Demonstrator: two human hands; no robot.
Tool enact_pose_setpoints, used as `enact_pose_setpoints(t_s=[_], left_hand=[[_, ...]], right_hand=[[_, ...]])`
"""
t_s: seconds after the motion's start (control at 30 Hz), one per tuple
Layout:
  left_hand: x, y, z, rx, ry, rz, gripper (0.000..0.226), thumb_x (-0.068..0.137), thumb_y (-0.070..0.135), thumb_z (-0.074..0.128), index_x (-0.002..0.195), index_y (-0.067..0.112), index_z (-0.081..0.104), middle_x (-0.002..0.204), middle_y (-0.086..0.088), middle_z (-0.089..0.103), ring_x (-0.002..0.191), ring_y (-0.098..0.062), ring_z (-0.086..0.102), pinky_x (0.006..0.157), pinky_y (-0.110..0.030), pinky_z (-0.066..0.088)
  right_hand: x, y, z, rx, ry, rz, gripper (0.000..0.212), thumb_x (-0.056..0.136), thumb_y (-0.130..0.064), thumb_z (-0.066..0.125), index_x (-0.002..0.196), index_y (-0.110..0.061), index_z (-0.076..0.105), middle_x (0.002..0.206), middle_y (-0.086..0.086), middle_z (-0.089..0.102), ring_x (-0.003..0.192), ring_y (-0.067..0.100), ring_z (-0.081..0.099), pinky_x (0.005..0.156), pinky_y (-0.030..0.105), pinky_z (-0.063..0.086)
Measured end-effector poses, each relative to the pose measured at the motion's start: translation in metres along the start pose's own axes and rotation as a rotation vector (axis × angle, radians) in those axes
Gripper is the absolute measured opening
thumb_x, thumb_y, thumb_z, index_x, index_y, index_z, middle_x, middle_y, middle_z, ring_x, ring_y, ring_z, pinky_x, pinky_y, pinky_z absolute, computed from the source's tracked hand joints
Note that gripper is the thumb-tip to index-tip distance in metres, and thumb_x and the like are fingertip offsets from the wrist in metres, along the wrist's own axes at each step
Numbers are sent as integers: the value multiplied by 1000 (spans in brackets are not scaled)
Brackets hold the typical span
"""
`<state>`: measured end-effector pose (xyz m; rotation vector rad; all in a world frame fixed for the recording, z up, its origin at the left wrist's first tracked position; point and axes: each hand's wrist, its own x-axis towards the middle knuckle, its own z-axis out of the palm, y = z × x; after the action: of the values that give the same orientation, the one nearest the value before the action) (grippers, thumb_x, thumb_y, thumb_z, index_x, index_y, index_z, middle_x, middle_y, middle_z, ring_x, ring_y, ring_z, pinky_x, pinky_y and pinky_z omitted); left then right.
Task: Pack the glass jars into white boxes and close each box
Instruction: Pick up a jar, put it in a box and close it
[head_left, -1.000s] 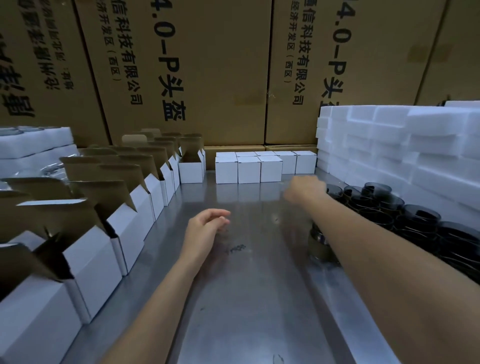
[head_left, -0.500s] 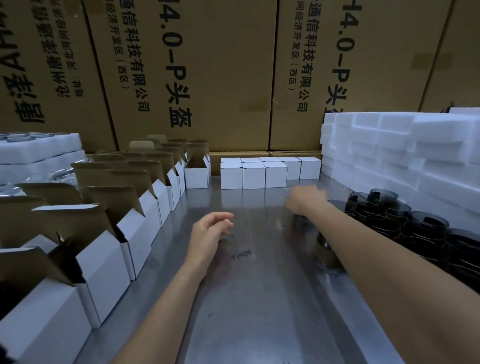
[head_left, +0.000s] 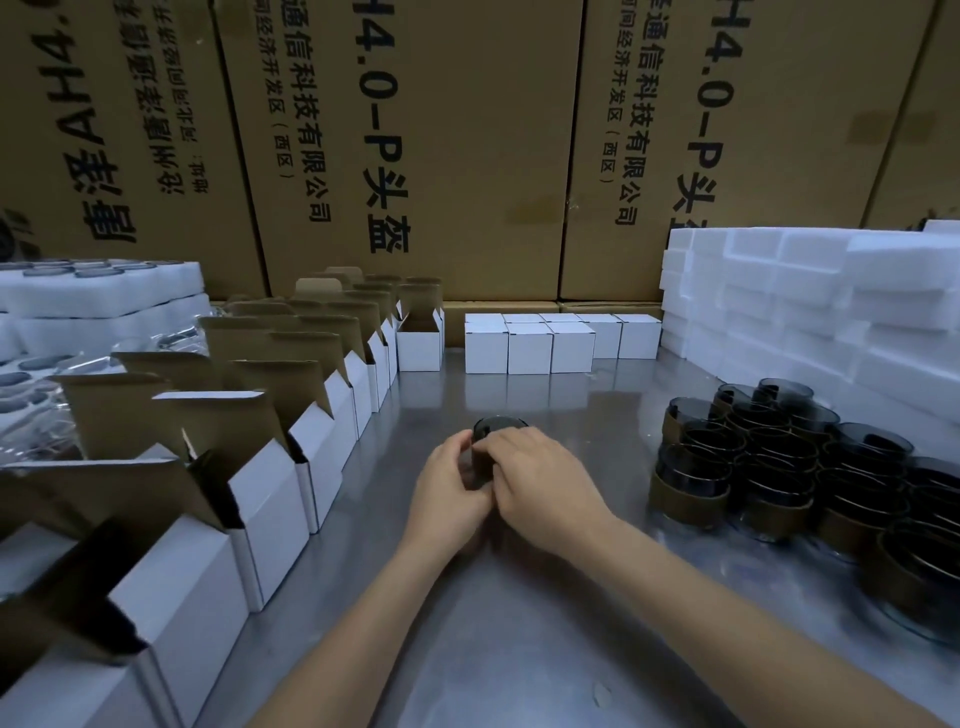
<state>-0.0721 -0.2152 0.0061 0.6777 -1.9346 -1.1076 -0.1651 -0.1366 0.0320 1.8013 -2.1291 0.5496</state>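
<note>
At the centre of the frame the fingers (head_left: 511, 446) of the right hand (head_left: 540, 486) curl over the top and near side of a dark glass jar (head_left: 493, 434), while the left hand (head_left: 449, 491) wraps its fingers against the jar's left side, thumb toward the rim. Both hands grip the one jar, which sits low over the steel tabletop (head_left: 519, 649); whether it touches the surface cannot be told.

To the right of the hands, a crowd of loose jars (head_left: 769, 457) with brown bands stands packed together on the tabletop. Behind them, in the upper right of the frame, white foam blocks (head_left: 810, 312) are stacked.

Along the left edge, a row of open white boxes (head_left: 311, 415) runs away from the camera, their brown-lined flaps upright. At the far centre stands a cluster of closed white boxes (head_left: 530, 345). Foam trays (head_left: 104, 296) lie at the far left, and large printed cardboard cartons (head_left: 415, 145) fill the background.
</note>
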Motion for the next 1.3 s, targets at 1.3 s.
enact_pose_setpoints(t_s=[1.3], left_hand=[[-3,-2,4,235,-21,279,64,64,8,81,118,17,48,112,4,34,99,-10,52,86,-21,45]], right_hand=[[-24,34,13,1008,0,150,65,75,16,65,116,-24,35,134,0,45,123,-1,45,103,36,41]])
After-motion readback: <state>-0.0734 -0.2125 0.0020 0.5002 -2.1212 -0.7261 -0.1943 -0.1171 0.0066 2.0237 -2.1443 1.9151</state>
